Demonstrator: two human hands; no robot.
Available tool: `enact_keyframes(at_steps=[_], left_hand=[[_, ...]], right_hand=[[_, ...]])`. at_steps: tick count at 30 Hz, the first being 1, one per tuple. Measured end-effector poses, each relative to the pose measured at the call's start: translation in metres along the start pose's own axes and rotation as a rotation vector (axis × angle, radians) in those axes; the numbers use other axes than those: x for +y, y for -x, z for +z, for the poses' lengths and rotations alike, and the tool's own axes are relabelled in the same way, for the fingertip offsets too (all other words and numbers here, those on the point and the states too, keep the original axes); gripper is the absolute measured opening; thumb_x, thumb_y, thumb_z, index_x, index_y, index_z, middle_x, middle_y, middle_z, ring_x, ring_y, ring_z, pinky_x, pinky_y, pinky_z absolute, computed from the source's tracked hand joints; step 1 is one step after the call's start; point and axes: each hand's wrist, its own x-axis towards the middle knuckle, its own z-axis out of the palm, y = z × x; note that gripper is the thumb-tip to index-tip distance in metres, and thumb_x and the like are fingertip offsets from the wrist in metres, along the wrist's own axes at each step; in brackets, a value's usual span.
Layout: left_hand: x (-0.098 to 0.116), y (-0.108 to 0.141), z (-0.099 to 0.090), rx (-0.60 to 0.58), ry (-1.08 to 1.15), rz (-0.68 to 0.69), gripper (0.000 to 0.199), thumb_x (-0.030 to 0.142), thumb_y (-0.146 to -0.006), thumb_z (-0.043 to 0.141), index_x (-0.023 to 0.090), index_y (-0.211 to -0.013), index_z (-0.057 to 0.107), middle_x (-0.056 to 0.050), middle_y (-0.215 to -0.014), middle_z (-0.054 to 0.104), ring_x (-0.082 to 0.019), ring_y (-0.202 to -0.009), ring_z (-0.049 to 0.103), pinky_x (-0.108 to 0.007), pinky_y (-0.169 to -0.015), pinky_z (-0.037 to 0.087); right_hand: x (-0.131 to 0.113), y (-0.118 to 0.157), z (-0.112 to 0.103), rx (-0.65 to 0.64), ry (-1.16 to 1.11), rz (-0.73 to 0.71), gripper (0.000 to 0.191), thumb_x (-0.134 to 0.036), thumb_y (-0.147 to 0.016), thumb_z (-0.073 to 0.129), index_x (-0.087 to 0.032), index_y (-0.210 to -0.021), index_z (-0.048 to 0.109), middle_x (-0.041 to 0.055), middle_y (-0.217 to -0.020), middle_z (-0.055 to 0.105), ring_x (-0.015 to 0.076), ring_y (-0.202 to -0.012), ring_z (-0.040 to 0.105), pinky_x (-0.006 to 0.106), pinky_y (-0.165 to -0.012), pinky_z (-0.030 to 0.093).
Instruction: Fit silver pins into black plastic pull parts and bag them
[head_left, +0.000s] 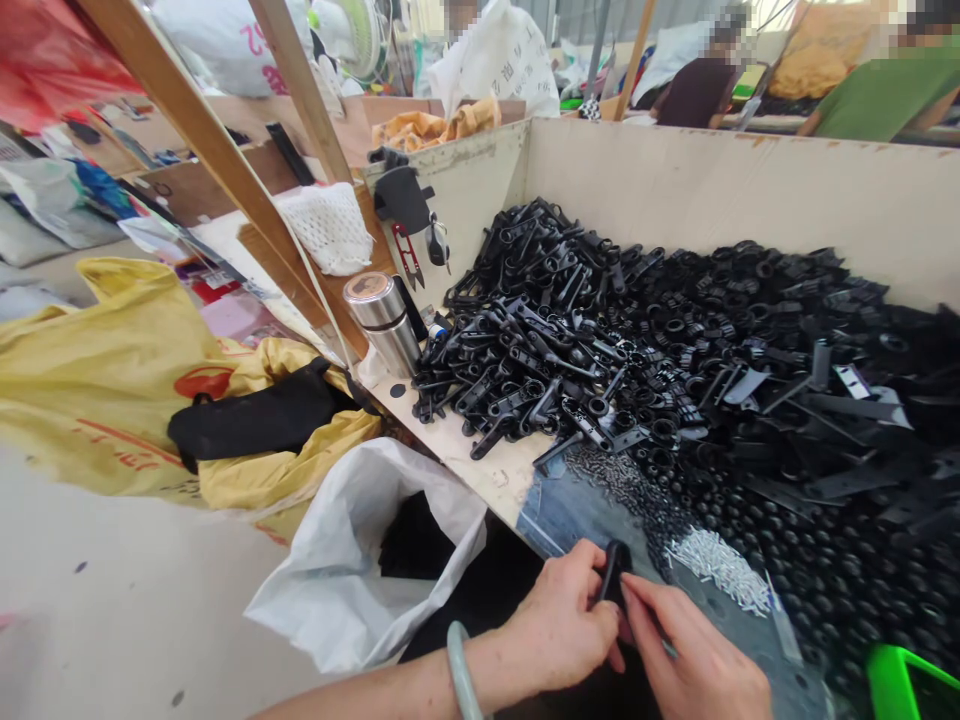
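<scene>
A small black plastic part (616, 568) stands between my two hands at the front edge of the bench. My left hand (559, 615), with a pale bangle (463, 670) at the wrist, has its fingers wrapped round it. The fingertips of my right hand (694, 650) press together against the part's right side; whether they also pinch something small I cannot make out. Just beyond lie a denim cloth (574, 515), a heap of silver pins (720, 568) and a heap of tiny dark metal pieces (611, 475).
Black plastic parts (517, 360) pile high across the walled bench. A steel flask (382, 322) and red thread snips (407, 255) are at its left. White (322, 590) and yellow (90, 370) sacks stand on the left. A green-edged box (889, 680) is at lower right. People (892, 95) work behind.
</scene>
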Motion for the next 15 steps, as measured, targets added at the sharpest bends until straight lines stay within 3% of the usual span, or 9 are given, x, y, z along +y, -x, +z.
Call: enact_keyframes(at_steps=[6,10,13,15], left_hand=[[-0.002,0.000,-0.001,0.016,-0.022,0.014,0.027,0.019,-0.080,0.061,0.021,-0.106,0.055,0.001,-0.074,0.064,-0.013,-0.055,0.059,-0.024,-0.055,0.044],[0.012,0.000,-0.007,-0.111,0.086,-0.032,0.038,0.014,-0.070,0.066,0.022,-0.103,0.051,0.002,-0.077,0.063,-0.014,-0.060,0.061,-0.025,-0.058,0.045],[0.026,0.001,-0.014,-0.218,0.235,-0.051,0.043,0.011,-0.061,0.064,0.020,-0.100,0.048,0.002,-0.080,0.064,-0.013,-0.067,0.062,-0.026,-0.066,0.047],[0.031,0.003,-0.018,-0.245,0.287,-0.050,0.041,0.011,-0.062,0.063,0.019,-0.099,0.049,0.002,-0.079,0.063,-0.012,-0.069,0.060,-0.027,-0.071,0.046]], right_hand=[[-0.012,-0.016,-0.003,0.070,0.089,-0.037,0.042,-0.033,-0.110,0.028,-0.022,-0.092,0.064,-0.0014,-0.073,0.070,0.0100,-0.055,0.070,0.020,-0.047,0.049],[-0.018,-0.016,-0.005,0.014,0.147,-0.067,0.039,-0.020,-0.106,0.030,-0.021,-0.086,0.063,0.0005,-0.068,0.065,0.0109,-0.052,0.066,0.019,-0.048,0.049],[-0.020,-0.007,-0.004,-0.023,0.195,-0.113,0.036,-0.003,-0.094,0.032,-0.016,-0.100,0.065,0.0028,-0.073,0.067,0.0126,-0.059,0.068,0.019,-0.054,0.053],[-0.020,0.003,0.000,-0.033,0.245,-0.126,0.046,0.004,-0.084,0.033,-0.012,-0.116,0.064,0.0064,-0.086,0.072,0.0153,-0.073,0.072,0.020,-0.065,0.058]])
